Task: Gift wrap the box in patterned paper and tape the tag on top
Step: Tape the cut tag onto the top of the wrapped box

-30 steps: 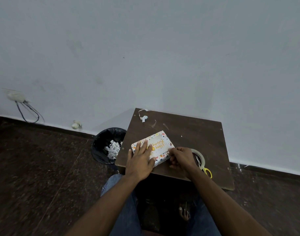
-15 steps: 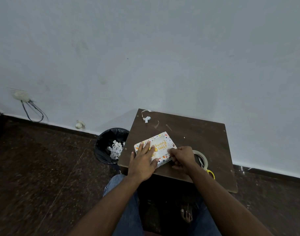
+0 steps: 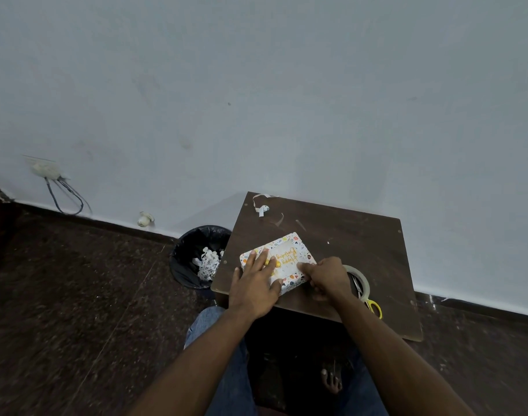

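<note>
A box wrapped in white patterned paper (image 3: 298, 246) lies on the dark wooden table (image 3: 346, 238), near its front left. A white tag with yellow lettering (image 3: 285, 259) lies on top of the box. My left hand (image 3: 256, 283) rests flat on the box's left part, its straight fingers pressing the tag's left end. My right hand (image 3: 325, 276) sits at the box's right front edge with fingers curled, the fingertip pressing at the tag's right end; whether it pinches tape I cannot tell.
A roll of tape (image 3: 360, 282) and yellow-handled scissors (image 3: 372, 304) lie just right of my right hand. Paper scraps (image 3: 262, 207) lie at the table's far left corner. A black bin (image 3: 196, 255) with paper cuttings stands left of the table. The wall is close behind.
The view has shifted slightly. Both hands stay on the box, with the right hand's fingers edging a little along the tag's right end.
</note>
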A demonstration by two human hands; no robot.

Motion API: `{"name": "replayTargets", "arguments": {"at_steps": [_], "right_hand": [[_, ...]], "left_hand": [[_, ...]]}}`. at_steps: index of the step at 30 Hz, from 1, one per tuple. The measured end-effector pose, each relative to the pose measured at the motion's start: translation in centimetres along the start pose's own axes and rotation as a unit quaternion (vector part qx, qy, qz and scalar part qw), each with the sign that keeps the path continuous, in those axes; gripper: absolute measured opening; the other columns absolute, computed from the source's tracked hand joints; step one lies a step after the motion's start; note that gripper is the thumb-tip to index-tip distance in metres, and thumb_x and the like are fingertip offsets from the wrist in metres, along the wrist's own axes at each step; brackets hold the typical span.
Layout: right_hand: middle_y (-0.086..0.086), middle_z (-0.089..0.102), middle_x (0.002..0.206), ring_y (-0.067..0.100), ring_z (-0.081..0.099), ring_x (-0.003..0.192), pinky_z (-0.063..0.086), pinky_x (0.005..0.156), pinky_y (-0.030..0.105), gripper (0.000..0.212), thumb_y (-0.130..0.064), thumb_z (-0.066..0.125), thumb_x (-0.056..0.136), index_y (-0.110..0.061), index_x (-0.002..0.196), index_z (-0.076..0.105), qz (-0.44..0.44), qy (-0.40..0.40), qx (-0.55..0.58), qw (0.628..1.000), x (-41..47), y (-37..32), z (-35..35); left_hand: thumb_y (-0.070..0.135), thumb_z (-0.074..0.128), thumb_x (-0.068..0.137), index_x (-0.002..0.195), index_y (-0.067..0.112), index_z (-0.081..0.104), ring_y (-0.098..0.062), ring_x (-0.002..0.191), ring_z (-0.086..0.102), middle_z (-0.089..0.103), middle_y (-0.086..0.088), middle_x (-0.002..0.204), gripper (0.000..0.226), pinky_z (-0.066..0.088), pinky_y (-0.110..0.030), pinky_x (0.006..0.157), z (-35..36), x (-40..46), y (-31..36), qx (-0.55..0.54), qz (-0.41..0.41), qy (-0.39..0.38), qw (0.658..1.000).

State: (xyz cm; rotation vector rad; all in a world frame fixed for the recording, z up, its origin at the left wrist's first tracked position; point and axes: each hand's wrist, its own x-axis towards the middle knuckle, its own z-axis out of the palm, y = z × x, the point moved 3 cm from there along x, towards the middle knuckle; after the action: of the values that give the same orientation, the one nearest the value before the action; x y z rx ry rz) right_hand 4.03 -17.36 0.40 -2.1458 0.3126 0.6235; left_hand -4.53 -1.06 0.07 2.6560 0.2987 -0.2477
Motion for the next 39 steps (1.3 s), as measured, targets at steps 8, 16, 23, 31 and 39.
{"name": "replayTargets", "arguments": {"at_steps": [8, 16, 23, 31, 39], "right_hand": [[0.010, 0.065, 0.059, 0.020, 0.060, 0.050, 0.060, 0.057, 0.054, 0.036, -0.034, 0.078, 0.084, -0.001, 0.076, 0.066, 0.032, -0.019, 0.070, 0.997, -0.7, 0.9, 0.5], [0.015, 0.069, 0.070, 0.024, 0.064, 0.049, 0.060, 0.057, 0.053, 0.029, -0.029, 0.072, 0.090, -0.001, 0.088, 0.063, 0.035, -0.021, 0.156, 0.987, -0.9, 2.1, 1.3], [0.015, 0.068, 0.075, 0.025, 0.061, 0.051, 0.059, 0.056, 0.048, 0.020, -0.021, 0.065, 0.094, -0.003, 0.091, 0.059, 0.021, -0.031, 0.234, 0.971, -1.8, 2.5, 1.8], [0.015, 0.069, 0.080, 0.022, 0.061, 0.050, 0.057, 0.052, 0.042, 0.018, -0.021, 0.060, 0.098, -0.006, 0.090, 0.058, 0.002, -0.046, 0.252, 0.967, -2.3, 2.8, 1.9], [0.006, 0.070, 0.070, 0.018, 0.064, 0.055, 0.058, 0.061, 0.044, 0.015, -0.019, 0.064, 0.096, -0.014, 0.081, 0.067, -0.143, 0.029, 0.110, 0.983, -3.4, 4.2, 0.5]], "left_hand": [[0.046, 0.039, 0.101, 0.156, 0.031, 0.020, -0.011, 0.150, -0.011, -0.002, 0.013, 0.164, 0.059, 0.006, -0.052, 0.120, 0.0, -0.2, -0.1, -0.009, 0.000, -0.007, 1.000], [0.045, 0.040, 0.101, 0.155, 0.031, 0.022, -0.012, 0.151, -0.008, 0.001, 0.012, 0.165, 0.059, 0.009, -0.052, 0.121, 0.0, -0.2, 0.0, -0.007, 0.000, -0.001, 1.000], [0.045, 0.041, 0.101, 0.155, 0.031, 0.021, -0.011, 0.151, -0.009, 0.000, 0.013, 0.164, 0.059, 0.008, -0.051, 0.120, 0.1, -0.2, 0.1, -0.013, -0.002, -0.002, 1.000], [0.045, 0.041, 0.101, 0.155, 0.031, 0.021, -0.011, 0.151, -0.009, -0.001, 0.013, 0.164, 0.059, 0.007, -0.051, 0.120, 0.0, -0.2, -0.1, -0.022, 0.000, -0.005, 1.000], [0.046, 0.043, 0.100, 0.154, 0.031, 0.024, -0.011, 0.151, -0.007, 0.003, 0.014, 0.164, 0.059, 0.006, -0.052, 0.120, -0.3, -0.1, 0.0, -0.020, 0.001, -0.003, 1.000]]}}
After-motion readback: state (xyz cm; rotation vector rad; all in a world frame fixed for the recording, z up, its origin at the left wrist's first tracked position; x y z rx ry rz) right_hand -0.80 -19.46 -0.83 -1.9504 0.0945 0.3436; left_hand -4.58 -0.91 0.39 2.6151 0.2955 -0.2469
